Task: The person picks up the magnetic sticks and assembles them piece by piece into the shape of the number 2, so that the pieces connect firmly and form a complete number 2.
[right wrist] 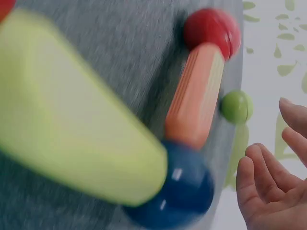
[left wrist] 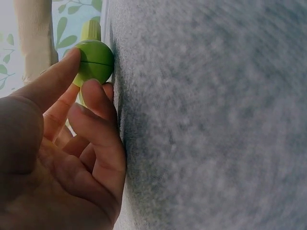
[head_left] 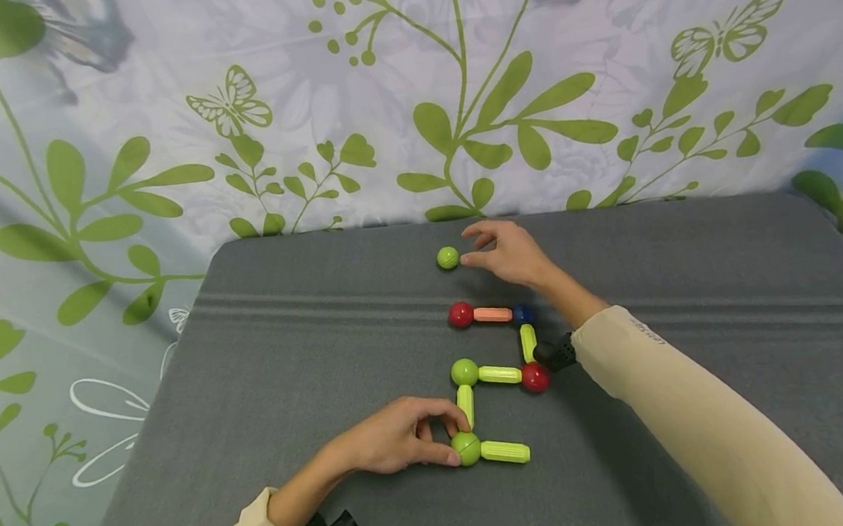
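A zigzag chain of balls and rods lies on the grey cloth. My left hand point(head_left: 399, 439) pinches the green ball point(head_left: 467, 449) at its near corner; thumb and fingers also hold this ball point(left wrist: 97, 62) in the left wrist view. From that ball a yellow-green rod point(head_left: 506, 452) points right. The chain runs on through another green ball point(head_left: 465, 373), a red ball point(head_left: 535, 377), a blue ball point(head_left: 522, 313), an orange rod point(head_left: 492, 314) and a far red ball point(head_left: 460, 315). Just right of a loose green ball point(head_left: 448, 258), my right hand point(head_left: 513, 253) hovers with parted, bent fingers, holding nothing.
The grey cloth-covered table point(head_left: 311, 373) has ridged creases across its far part. Behind it hangs a curtain point(head_left: 347, 102) printed with leaves and butterflies. A black wrist device point(head_left: 554, 354) sits close above the chain's right side.
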{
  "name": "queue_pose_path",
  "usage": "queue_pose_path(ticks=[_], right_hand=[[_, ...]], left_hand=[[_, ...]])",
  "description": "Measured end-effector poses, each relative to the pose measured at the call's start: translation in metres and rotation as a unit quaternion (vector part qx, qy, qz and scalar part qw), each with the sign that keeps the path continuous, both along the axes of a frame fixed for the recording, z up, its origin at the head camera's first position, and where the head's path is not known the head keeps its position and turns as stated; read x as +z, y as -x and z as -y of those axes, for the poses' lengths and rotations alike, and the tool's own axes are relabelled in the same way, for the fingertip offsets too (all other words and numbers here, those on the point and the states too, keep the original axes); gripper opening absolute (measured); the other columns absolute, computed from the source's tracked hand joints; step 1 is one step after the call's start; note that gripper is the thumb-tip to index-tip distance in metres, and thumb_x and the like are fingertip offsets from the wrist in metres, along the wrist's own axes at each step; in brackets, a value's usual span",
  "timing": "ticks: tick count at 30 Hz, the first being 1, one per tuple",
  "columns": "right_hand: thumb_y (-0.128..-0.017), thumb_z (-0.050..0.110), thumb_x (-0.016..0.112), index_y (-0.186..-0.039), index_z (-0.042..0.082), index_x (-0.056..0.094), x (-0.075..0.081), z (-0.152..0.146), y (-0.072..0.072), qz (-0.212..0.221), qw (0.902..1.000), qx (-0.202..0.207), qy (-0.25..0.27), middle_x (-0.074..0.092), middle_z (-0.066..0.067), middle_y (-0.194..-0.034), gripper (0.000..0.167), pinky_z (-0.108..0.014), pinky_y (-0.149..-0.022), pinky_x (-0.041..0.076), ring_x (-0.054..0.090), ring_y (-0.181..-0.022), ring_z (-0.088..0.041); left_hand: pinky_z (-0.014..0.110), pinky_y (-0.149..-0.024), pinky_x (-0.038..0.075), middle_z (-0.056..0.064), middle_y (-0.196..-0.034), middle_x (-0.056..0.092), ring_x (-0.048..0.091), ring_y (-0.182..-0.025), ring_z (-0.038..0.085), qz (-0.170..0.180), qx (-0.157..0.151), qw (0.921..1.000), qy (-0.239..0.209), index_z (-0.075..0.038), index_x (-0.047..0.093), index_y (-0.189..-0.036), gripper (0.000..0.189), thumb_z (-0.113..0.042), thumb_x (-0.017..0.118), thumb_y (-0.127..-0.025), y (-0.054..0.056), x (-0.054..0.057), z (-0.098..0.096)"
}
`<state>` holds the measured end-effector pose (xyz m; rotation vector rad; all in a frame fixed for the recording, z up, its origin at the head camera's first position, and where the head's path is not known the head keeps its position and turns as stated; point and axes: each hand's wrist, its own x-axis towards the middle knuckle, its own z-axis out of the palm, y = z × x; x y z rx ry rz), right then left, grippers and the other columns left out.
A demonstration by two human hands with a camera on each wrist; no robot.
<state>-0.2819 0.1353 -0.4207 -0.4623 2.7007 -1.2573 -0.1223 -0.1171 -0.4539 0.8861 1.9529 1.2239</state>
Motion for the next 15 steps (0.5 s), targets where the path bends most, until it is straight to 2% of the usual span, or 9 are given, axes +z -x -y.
queue_pose_path(ticks=[7,15], right_hand=[[-0.094,0.024,0.070,-0.138,0.007,0.056,0.000,0.021,0.000,0.014,0.9994,0.010,-0.030,0.060,-0.020,-0.127,0.048,-0.050,-0.084,0.047,0.057,-0.111,-0.036],[-0.097,0.023,0.066,-0.144,0.008,0.051,-0.004,0.033,0.004,0.021,0.9977,0.012,-0.064,0.051,-0.020,-0.139,0.052,-0.055,-0.097,0.040,0.048,-0.125,-0.038]], left_hand=[[0.020,-0.056,0.044,-0.008,-0.100,0.064,0.052,-0.057,0.004,0.002,0.003,1.0000,0.005,-0.015,0.067,-0.114,0.026,-0.017,0.075,-0.090,0.000,0.000,0.000],[0.020,-0.057,0.044,-0.009,-0.099,0.064,0.053,-0.058,0.005,0.006,0.006,0.9999,0.011,-0.016,0.067,-0.114,0.025,-0.017,0.075,-0.090,-0.001,0.001,0.001]])
